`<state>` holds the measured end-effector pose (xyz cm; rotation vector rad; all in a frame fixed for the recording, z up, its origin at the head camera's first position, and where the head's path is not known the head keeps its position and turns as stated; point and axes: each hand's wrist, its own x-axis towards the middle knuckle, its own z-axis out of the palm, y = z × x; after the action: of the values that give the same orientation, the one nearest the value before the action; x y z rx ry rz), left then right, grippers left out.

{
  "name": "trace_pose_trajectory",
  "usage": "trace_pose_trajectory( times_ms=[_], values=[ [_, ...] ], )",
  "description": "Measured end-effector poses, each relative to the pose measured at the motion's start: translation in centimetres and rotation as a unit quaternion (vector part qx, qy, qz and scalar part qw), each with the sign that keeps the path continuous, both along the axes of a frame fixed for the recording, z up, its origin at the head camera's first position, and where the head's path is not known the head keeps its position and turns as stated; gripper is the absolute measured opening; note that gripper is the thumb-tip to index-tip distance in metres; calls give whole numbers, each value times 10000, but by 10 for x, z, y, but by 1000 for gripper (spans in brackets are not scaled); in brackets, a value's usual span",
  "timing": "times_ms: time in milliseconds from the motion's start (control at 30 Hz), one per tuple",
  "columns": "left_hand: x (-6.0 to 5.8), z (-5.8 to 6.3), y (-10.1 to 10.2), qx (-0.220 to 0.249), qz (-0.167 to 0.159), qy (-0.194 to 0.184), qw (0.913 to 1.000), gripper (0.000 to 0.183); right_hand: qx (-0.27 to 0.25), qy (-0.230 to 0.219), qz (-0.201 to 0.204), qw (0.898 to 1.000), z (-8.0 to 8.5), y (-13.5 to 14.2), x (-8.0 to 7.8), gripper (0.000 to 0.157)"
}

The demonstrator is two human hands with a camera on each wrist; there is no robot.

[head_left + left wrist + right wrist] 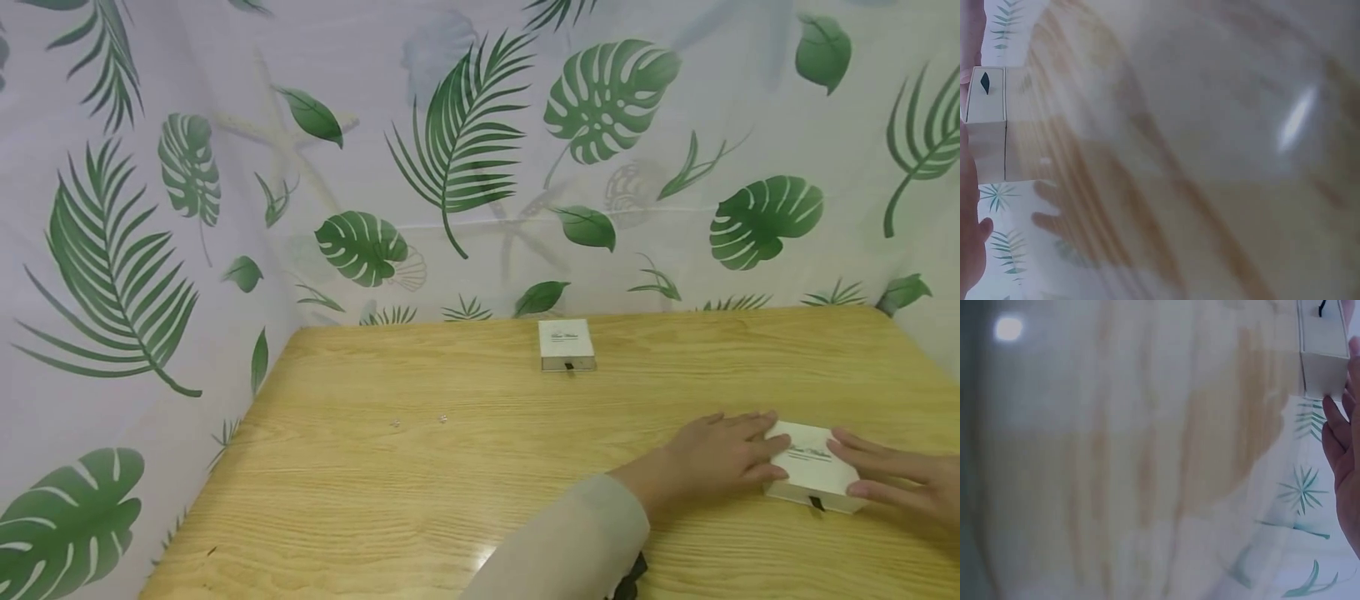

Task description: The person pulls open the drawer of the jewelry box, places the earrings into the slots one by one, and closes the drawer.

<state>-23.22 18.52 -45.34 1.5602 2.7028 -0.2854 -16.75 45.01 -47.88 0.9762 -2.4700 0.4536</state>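
A small white box [813,458] with printed lettering on its lid and a dark ribbon tab on its near side lies at the right of the table. From the left, my left hand [708,462] reaches across with extended fingers at the box's left side and edge. My right hand [911,483] touches the opposite side, its fingers fairly straight. In the left wrist view the box [988,150] stands beside the left hand [969,237]. The right wrist view shows the right hand's fingertips against the end of the box [1325,372].
A second, similar white box [566,343] sits at the table's back edge, its tab toward me. Two tiny shiny pieces, one of them a clear bit [442,418], lie left of centre on the wooden table [360,500]. A leaf-printed cloth [480,283] hangs behind.
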Motion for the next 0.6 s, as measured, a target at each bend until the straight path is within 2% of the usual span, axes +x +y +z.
trace_pose_trajectory(
  times_ms=[100, 200, 367, 467, 600],
  values=[
    [0, 1, -2, -73, 19, 9, 10000, 57, -94, -2, -194, 9998, 0, -5, 2, 74],
    [-1, 2, -5, -258, 31, 183, 9995, 57, -248, -41, -373, 9990, -2, -10, 3, 72],
    [-1, 3, -10, -430, -9, 497, 9978, 57, -600, -109, -374, 9974, -5, -19, 2, 69],
    [-2, 3, -14, -452, 53, 438, 9980, 56, -502, -53, -282, 9983, -2, -23, 0, 71],
    [-2, 2, -20, -436, 157, 359, 9983, 56, -322, -210, -293, 9988, 2, -28, -3, 70]
  ],
)
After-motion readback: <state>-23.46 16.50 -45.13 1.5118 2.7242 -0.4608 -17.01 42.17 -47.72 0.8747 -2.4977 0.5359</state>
